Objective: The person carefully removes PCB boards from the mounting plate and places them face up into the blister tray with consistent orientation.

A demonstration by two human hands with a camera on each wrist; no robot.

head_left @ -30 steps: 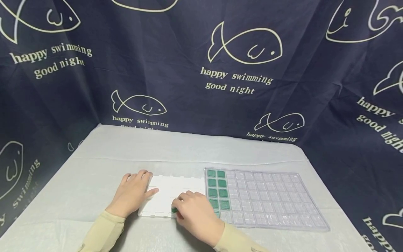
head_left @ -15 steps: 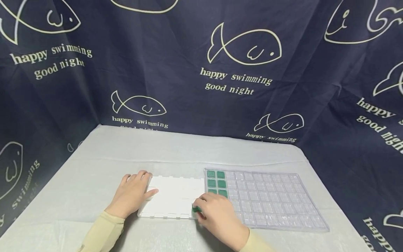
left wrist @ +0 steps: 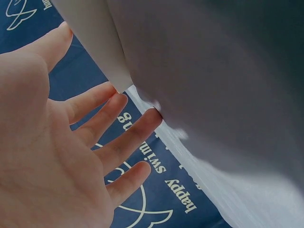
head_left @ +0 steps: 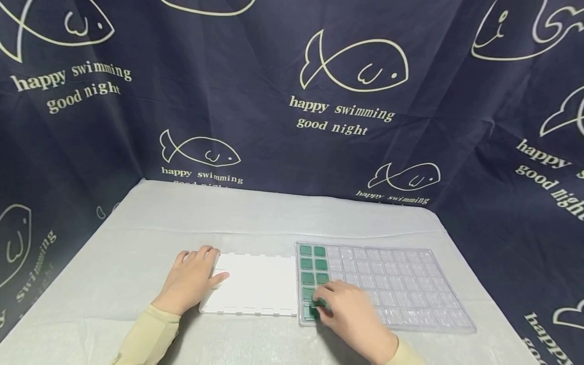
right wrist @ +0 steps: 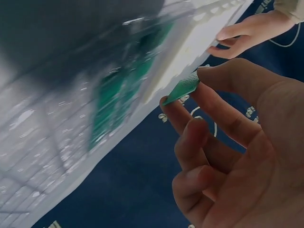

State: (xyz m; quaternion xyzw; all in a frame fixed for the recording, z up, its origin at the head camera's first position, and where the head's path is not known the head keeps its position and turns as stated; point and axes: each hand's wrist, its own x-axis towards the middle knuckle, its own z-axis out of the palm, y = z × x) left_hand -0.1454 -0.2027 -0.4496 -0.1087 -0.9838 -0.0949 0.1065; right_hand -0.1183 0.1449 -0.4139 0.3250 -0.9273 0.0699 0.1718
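Note:
My left hand (head_left: 188,281) rests at the left edge of a flat white panel (head_left: 255,284), its thumb lying over the top. In the left wrist view the fingers (left wrist: 130,134) of that hand are fairly straight and spread. My right hand (head_left: 353,317) pinches a small, thin green square chip (right wrist: 184,89) between thumb and fingertips. It is over the lower left part of a clear compartment tray (head_left: 401,284). Green square chips (head_left: 306,263) sit in the tray's two leftmost columns; the right hand partly hides the lower ones.
The tray stands right beside the panel on a white-covered table (head_left: 255,213). Its remaining columns show transparent compartments. Dark blue cloth (head_left: 255,101) with fish drawings and lettering hangs behind and at both sides.
My right hand has moved rightward from above the white panel to the tray, carrying the green chip. The left hand has stayed at the panel's left edge.

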